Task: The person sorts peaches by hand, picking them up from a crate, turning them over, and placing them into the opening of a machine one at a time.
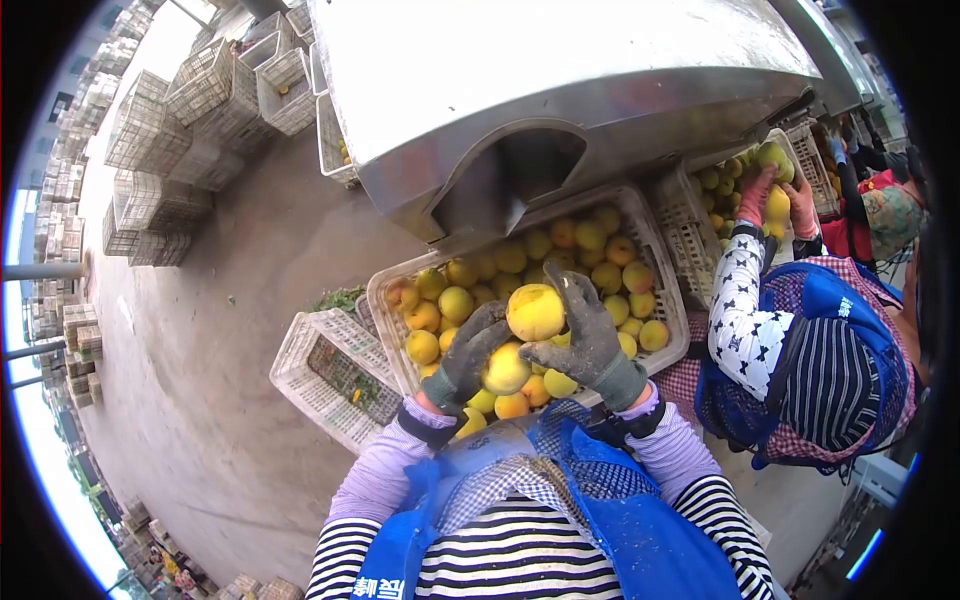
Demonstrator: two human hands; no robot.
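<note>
Your left hand, in a dark work glove, has its fingers curled round the left side of the lower fruit, a yellow, round piece held just above the heap. Your right hand, gloved the same, is clamped on the upper fruit. Its fingers spread up the right flank and its thumb tucks in beneath, against the lower fruit too. The two pieces touch, one stacked on the other, and your hands close in on them from both sides.

Both fruits hang over the near half of the white crate, which is filled with more yellow and orange-blushed fruit. The crate sits tilted under the dark mouth of the grey metal chute, whose hood covers its far edge.

Just to the left of it lies a second crate, holding only some leaves and scraps. Beyond that is the bare concrete floor, with stacks of empty crates well apart at the far left.

To your right, a co-worker in a patterned sleeve reaches into another crate of greener fruit. That person's pink-gloved hands are raised at its far end, touching a pale fruit.
</note>
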